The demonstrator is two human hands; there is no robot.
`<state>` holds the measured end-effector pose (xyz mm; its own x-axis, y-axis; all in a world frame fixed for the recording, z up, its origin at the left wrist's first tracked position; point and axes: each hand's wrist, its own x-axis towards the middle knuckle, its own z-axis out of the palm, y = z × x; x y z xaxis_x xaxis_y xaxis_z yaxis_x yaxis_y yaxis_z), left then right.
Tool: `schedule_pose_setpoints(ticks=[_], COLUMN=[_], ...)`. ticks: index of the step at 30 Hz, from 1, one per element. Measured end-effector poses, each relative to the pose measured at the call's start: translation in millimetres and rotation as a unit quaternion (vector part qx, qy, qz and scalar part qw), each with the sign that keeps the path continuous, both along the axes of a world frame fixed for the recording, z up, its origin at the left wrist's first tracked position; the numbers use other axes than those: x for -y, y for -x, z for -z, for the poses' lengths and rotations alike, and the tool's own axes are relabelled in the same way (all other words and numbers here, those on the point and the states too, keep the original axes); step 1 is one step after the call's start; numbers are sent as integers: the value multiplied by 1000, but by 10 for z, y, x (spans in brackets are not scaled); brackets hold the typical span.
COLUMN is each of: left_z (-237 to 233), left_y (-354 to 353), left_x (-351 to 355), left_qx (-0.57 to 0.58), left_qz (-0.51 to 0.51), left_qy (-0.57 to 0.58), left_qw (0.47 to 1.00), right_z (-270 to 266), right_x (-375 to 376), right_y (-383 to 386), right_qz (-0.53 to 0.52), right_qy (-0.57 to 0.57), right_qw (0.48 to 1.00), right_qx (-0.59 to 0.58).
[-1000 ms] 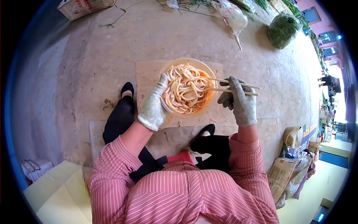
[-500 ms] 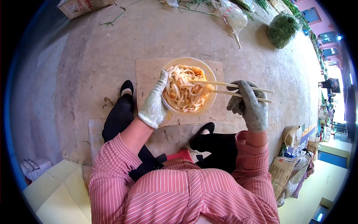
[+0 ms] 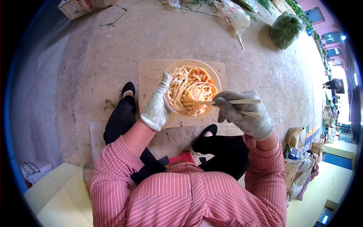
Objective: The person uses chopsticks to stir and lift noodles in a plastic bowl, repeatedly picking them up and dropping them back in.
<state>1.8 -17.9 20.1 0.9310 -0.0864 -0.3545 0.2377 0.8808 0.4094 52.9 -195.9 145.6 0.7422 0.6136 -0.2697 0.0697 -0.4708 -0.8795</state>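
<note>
Pale grey work gloves covered both hands as I watched through the head camera. The left hand (image 3: 155,108) lay against the near left wall of the bowl (image 3: 218,81), fingers almost straight and pressed along the plastic. I could not tell whether the thumb hooked the rim. The right hand (image 3: 245,115) was closed tight round the chopsticks (image 3: 202,102), knuckles up. It hung just off the bowl's near right rim, with the tips reaching in across the near side of the noodles (image 3: 189,87).

The bowl sat on the right half of a cardboard sheet (image 3: 149,73) laid on the concrete floor (image 3: 94,56), closer to the sheet's far edge than its near one. A clear lid (image 3: 171,120) showed under the left wrist, near the sheet's near edge.

By my reading the mixing was about half done. Orange sauce showed along the bowl's far right side and tinted some strands there, while most of the noodles in the middle and on the left looked pale and uncoated. What remained, as I judged it, was turning the plain strands through the sauce.

Beyond the sheet's far edge lay a white bag (image 3: 237,17) and a bag of greens (image 3: 286,25), well apart from the bowl. Black shoes (image 3: 129,89) flanked the sheet.
</note>
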Motion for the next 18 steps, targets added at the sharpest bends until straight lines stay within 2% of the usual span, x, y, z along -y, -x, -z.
schedule_pose_setpoints(ticks=[2,3,4,7,8,10,14,18], left_z=[48,79,102,121,120,128,8,-60], left_y=[7,5,5,12,5,-6,8,19], left_x=[0,4,16,46,42,35,29,26], left_qx=[-6,-11,-11,5,5,15,21,9], left_qz=[4,8,7,9,9,24,30,20], left_qy=[7,14,14,21,20,36,26,9], left_qw=[1000,1000,1000,1000,1000,999,999,1000], right_z=[91,131,121,44,26,-3,-110,-44], right_x=[-19,-31,-40,-73,-76,-86,-93,-122], right_y=[-31,-22,-15,36,56,88,133,103], right_qz=[-171,-209,-210,-298,-298,-332,-340,-311], right_qy=[7,21,20,140,139,182,208,190], right_qw=[965,941,941,886,886,842,808,804], right_qx=[197,265,265,326,327,385,434,470])
